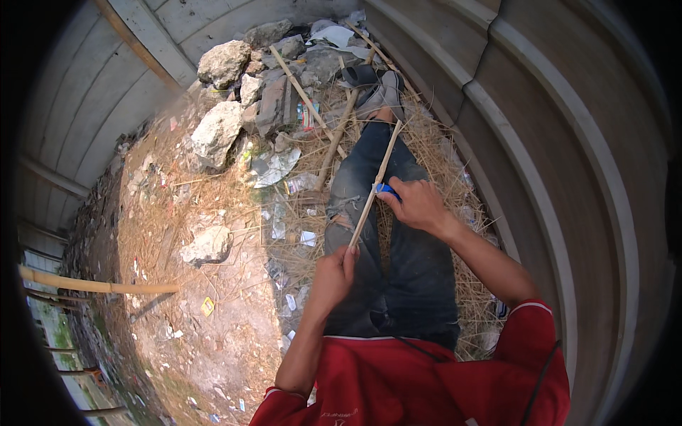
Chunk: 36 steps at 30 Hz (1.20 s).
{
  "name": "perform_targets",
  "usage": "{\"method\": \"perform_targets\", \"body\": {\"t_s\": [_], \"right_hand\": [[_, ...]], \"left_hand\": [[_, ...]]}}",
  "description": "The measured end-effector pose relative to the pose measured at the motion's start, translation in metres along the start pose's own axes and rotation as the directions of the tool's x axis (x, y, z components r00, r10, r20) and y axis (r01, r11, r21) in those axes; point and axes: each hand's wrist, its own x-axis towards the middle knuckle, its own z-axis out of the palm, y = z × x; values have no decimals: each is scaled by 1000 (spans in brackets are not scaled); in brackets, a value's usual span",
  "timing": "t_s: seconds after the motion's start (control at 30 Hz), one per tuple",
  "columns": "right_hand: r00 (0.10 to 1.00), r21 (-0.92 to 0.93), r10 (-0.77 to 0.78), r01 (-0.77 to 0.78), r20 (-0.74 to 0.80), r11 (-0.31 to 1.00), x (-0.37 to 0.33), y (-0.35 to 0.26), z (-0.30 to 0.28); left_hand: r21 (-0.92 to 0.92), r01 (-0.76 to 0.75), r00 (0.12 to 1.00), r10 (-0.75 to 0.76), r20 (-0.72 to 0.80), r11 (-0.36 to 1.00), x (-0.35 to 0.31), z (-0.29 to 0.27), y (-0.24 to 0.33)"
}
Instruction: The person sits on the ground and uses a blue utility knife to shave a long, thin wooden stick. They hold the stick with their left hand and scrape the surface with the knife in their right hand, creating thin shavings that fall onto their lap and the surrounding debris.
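A thin, pale bamboo stick (384, 169) slants over my outstretched legs in dark torn jeans (419, 284). Its lower end is in the closed fingers of my left hand (334, 275), above one thigh. Higher up, my right hand (420, 204) is closed around a small blue-handled tool (385, 189) that lies against the stick near a knot. The tool's working edge is hidden by the fingers and the stick. Beyond the hands, the stick's far end points toward my grey shoes (389, 94).
Corrugated sheet wall (561, 142) rises close on my right. Pale rocks (217, 133) and rubble lie ahead to the left, with longer bamboo poles (302, 96) beside my feet. Dry straw (472, 284) and litter surround my legs. Another bamboo pole (99, 285) juts in at left.
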Motion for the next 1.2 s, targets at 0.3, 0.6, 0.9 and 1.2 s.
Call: {"method": "perform_targets", "body": {"t_s": [0.3, 0.6, 0.9, 1.2], "right_hand": [[985, 709, 95, -170, 144, 685, -4, 2, 23], [985, 627, -77, -40, 158, 778, -10, -10, -25], [901, 185, -391, 424, -188, 887, 8, -1, -34], [977, 954, 201, -129, 76, 270, 12, 32, -25]], "left_hand": [[-409, 244, 960, -158, 232, 879, -4, -3, -23], [-513, 331, 932, -189, 309, 792, -6, -7, -18], [-308, 194, 957, -110, 270, 931, -9, -7, -8], [-338, 252, 921, -117, 372, 907, -14, -13, -13]]}}
